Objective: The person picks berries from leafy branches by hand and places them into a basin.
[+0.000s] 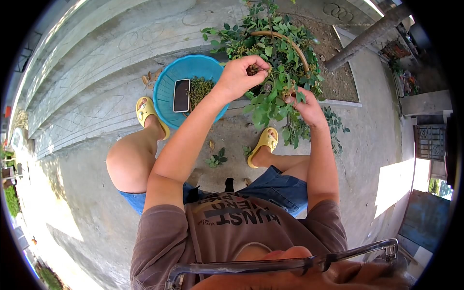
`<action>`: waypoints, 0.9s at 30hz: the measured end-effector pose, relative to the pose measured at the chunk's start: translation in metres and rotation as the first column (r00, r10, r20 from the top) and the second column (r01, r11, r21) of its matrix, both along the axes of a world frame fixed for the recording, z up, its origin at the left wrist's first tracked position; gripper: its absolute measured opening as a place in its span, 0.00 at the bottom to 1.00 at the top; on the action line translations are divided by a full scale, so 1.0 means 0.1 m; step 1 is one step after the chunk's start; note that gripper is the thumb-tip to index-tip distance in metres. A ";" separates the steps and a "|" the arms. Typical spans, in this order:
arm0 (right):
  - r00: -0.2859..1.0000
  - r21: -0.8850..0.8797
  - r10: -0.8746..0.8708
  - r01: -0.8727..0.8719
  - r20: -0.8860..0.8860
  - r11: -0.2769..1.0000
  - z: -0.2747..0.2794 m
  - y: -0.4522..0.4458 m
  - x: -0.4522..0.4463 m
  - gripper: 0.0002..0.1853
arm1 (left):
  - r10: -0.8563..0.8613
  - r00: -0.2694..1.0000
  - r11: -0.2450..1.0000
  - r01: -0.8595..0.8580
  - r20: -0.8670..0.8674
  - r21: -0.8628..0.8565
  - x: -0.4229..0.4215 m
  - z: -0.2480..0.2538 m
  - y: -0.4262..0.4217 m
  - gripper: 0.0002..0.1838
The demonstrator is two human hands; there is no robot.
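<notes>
My left hand is closed, thumb and fingertips pinched at a small berry-like cluster among the leaves. My right hand is closed on a leafy sprig, its fingertips partly covered by leaves. Behind both hands stands a heap of leafy branches with a curved tan basket handle arching over it; the basket's body is mostly hidden. To the left, a blue plastic basin holds a pile of small greenish clusters and a phone with a dark screen. My left forearm passes over the basin's right edge.
Concrete steps rise at the left and back. My feet, in yellow slippers, are on either side. A fallen sprig lies on the ground between them. A thin tree trunk leans from a soil bed at the right.
</notes>
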State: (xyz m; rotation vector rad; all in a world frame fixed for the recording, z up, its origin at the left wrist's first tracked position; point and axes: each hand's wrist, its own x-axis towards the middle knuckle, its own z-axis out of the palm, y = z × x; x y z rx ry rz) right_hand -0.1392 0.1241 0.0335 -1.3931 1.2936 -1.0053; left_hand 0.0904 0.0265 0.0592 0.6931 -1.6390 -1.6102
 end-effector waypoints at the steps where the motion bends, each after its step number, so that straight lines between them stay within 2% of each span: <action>1: 1.000 0.007 0.000 0.000 0.008 1.000 0.01 0.00 0.01 0.10 | 0.052 0.999 0.992 -0.052 0.000 -0.116 0.00 0.00 0.00 0.06; 2: 1.000 0.007 -0.001 0.001 0.008 1.000 0.01 0.00 0.00 0.10 | 0.104 0.995 0.968 -0.102 -0.006 -0.231 -0.01 0.00 0.01 0.06; 3: 1.000 0.015 -0.005 0.005 0.010 1.000 0.00 0.00 -0.02 0.13 | 0.103 0.995 0.968 -0.102 -0.006 -0.231 -0.01 0.00 0.01 0.06; 5: 1.000 0.024 -0.010 0.010 0.012 1.000 0.00 0.00 -0.02 0.16 | 0.208 0.978 0.870 -0.181 0.008 -0.459 -0.03 0.02 0.03 0.06; 8: 1.000 0.023 -0.006 0.006 -0.016 1.000 0.02 0.00 0.00 0.16 | 0.240 0.970 0.861 -0.201 0.026 -0.467 -0.04 0.03 0.06 0.07; 10: 0.998 -0.003 -0.022 0.022 -0.056 1.000 0.02 0.00 0.03 0.10 | 0.272 0.962 0.841 -0.230 0.015 -0.489 -0.06 0.01 0.07 0.07; 12: 0.998 -0.010 -0.031 0.031 -0.055 0.999 0.03 0.00 0.05 0.10 | 0.302 0.953 0.820 -0.259 0.002 -0.511 -0.09 -0.02 0.08 0.06; 14: 0.998 -0.017 -0.041 0.040 -0.053 0.999 0.01 -0.01 0.04 0.09 | 0.329 0.944 0.887 -0.307 0.005 -0.346 -0.10 -0.04 0.10 0.06; 15: 0.998 -0.034 -0.014 0.012 -0.057 0.999 -0.03 -0.02 0.01 0.09 | 0.329 0.944 0.887 -0.306 0.006 -0.345 -0.10 -0.04 0.10 0.06; 17: 0.998 -0.051 0.012 -0.015 -0.062 0.999 -0.04 -0.03 0.00 0.08 | 0.253 0.967 0.955 -0.243 0.040 -0.171 -0.09 -0.07 0.08 0.04; 18: 0.996 -0.051 0.008 -0.012 -0.085 0.999 -0.04 -0.04 0.00 0.08 | 0.252 0.967 0.955 -0.242 0.041 -0.170 -0.10 -0.10 0.06 0.04; 20: 0.994 -0.051 0.001 -0.007 -0.108 0.999 -0.02 -0.03 0.02 0.08 | 0.181 0.982 0.982 -0.177 -0.056 0.070 -0.11 -0.13 0.03 0.03; 21: 0.997 -0.054 0.008 -0.013 -0.079 0.998 0.00 -0.03 0.04 0.08 | 0.179 0.982 0.982 -0.175 -0.055 0.071 -0.10 -0.14 0.03 0.03; 23: 0.999 -0.056 0.013 -0.016 -0.050 0.998 0.02 -0.03 0.07 0.07 | 0.154 0.981 0.954 -0.117 -0.118 0.277 -0.09 -0.09 0.03 0.02; 25: 0.999 -0.004 0.007 -0.007 0.042 1.000 0.01 -0.03 0.08 0.06 | 0.162 0.985 0.967 -0.147 -0.055 0.210 -0.07 -0.16 -0.04 0.02; 26: 0.999 -0.003 0.006 -0.006 0.044 1.000 -0.01 -0.03 0.05 0.06 | 0.175 0.985 0.975 -0.174 0.007 0.140 -0.07 -0.19 -0.06 0.03; 27: 0.999 0.027 0.026 -0.027 0.045 0.999 -0.05 -0.05 0.01 0.08 | 0.173 0.985 0.975 -0.173 0.009 0.140 -0.06 -0.22 -0.07 0.03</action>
